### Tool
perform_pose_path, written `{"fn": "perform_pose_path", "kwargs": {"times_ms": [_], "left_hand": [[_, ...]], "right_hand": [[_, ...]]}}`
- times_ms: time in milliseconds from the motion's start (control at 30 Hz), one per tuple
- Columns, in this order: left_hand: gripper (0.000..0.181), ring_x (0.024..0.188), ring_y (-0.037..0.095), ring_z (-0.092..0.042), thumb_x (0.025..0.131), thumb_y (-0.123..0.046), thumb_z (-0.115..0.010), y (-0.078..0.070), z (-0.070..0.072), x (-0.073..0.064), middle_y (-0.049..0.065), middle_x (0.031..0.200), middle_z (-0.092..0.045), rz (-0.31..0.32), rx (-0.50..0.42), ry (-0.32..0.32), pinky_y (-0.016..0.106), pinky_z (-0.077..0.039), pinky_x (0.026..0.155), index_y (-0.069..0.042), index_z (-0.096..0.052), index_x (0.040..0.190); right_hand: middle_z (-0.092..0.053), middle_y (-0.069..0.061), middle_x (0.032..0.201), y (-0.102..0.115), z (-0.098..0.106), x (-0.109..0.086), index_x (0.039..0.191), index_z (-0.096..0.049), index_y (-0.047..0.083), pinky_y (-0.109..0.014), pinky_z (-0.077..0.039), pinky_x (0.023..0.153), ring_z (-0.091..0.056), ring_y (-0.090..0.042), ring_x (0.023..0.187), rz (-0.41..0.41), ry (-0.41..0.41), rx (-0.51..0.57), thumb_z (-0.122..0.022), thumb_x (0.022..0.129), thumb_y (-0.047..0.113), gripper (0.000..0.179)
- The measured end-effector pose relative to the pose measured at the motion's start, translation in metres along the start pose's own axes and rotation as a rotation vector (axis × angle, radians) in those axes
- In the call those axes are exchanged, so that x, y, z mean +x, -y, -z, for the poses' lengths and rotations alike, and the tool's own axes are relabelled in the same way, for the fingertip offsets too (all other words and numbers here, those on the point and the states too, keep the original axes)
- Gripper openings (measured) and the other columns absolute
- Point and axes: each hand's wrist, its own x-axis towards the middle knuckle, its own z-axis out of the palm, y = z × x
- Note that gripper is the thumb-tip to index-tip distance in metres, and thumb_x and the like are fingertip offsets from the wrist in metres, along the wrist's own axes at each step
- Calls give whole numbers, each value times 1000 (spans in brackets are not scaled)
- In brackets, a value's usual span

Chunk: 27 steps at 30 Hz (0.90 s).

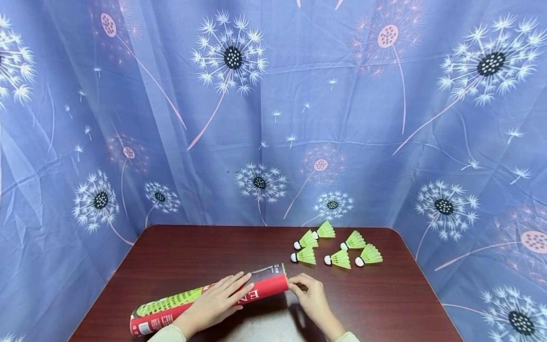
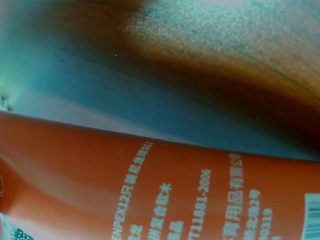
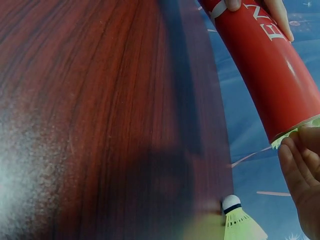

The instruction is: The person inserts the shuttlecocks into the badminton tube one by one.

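Note:
A red shuttlecock tube (image 1: 269, 285) with black and green printing lies slantwise over the table's front, its mouth end toward the right. My left hand (image 1: 218, 301) grips the tube around its middle from above, fingers across the top. At the mouth, my right hand (image 1: 311, 298) pinches the yellow-green skirt edge of a shuttlecock (image 3: 278, 142), most of which is hidden inside the tube. Beyond the right hand, several yellow-green shuttlecocks (image 1: 341, 259) with white heads lie on the table. Red tube wall (image 2: 75, 160) with white lettering fills the lower left wrist view.
The dark red-brown wooden table (image 1: 192, 251) has a bright glare patch near its front edge. A blue curtain (image 1: 265, 118) with dandelion prints hangs behind it and along both sides.

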Motion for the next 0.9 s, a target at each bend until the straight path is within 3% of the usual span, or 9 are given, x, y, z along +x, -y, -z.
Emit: {"fn": "perform_pose_path", "kwargs": {"times_ms": [100, 300, 367, 467, 600, 667, 767, 900], "left_hand": [[51, 126, 31, -51, 100, -40, -46, 0, -1, -1, 13, 146, -45, 3, -10, -3, 42, -47, 96, -10, -48, 143], [70, 126, 32, -51, 82, -30, -77, 0, -3, -2, 13, 146, -44, 2, -27, -7, 43, -47, 96, -10, -47, 143], [69, 126, 32, -51, 83, -31, -76, 0, -4, -2, 13, 146, -45, 3, -31, -11, 43, -47, 96, -10, -48, 142], [58, 126, 31, -51, 92, -34, -64, 0, -3, -2, 13, 145, -45, 3, -32, -14, 42, -47, 96, -10, -48, 142], [65, 125, 32, -52, 85, -30, -73, 0, -3, -2, 14, 145, -45, 3, -35, -13, 43, -47, 95, -9, -49, 142], [78, 124, 33, -53, 74, -26, -83, 0, -3, -3, 14, 145, -45, 0, -34, -12, 43, -48, 95, -9, -49, 142], [78, 123, 34, -53, 74, -26, -83, 0, -3, -4, 14, 145, -45, 1, -43, -13, 44, -47, 95, -9, -49, 142], [79, 124, 34, -53, 73, -25, -83, 1, -3, -5, 14, 146, -44, 4, -50, -13, 44, -47, 95, -9, -48, 142]], "right_hand": [[-66, -13, 72, 0, 1, 0, 77, -69, -4, -25, -55, 56, -64, -15, 63, -5, 18, 4, -72, 73, -15, 12], [-66, -14, 73, -3, 3, 1, 78, -69, -5, -26, -55, 56, -63, -17, 64, 59, 61, 12, -69, 73, -18, 14], [-66, -14, 74, -4, 4, 1, 78, -69, -5, -27, -55, 55, -63, -21, 64, 77, 78, 23, -68, 74, -19, 14], [-67, -14, 75, -6, 6, 1, 79, -69, -5, -28, -55, 56, -63, -25, 64, 89, 94, 24, -68, 74, -19, 15], [-68, -11, 76, -24, 9, -2, 81, -70, -1, -24, -52, 56, -62, -18, 64, 95, 84, -9, -70, 74, -15, 16], [-68, -9, 77, -37, 12, -4, 82, -71, 2, -20, -51, 57, -61, -12, 66, 92, 77, -31, -70, 75, -13, 16], [-69, -7, 78, -53, 20, -6, 84, -72, 4, -14, -50, 61, -61, -5, 71, 89, 68, -53, -71, 76, -11, 17], [-68, -7, 77, -62, 33, -5, 85, -72, 7, -13, -49, 62, -61, -5, 71, 104, 37, -77, -70, 77, -11, 20]]}}
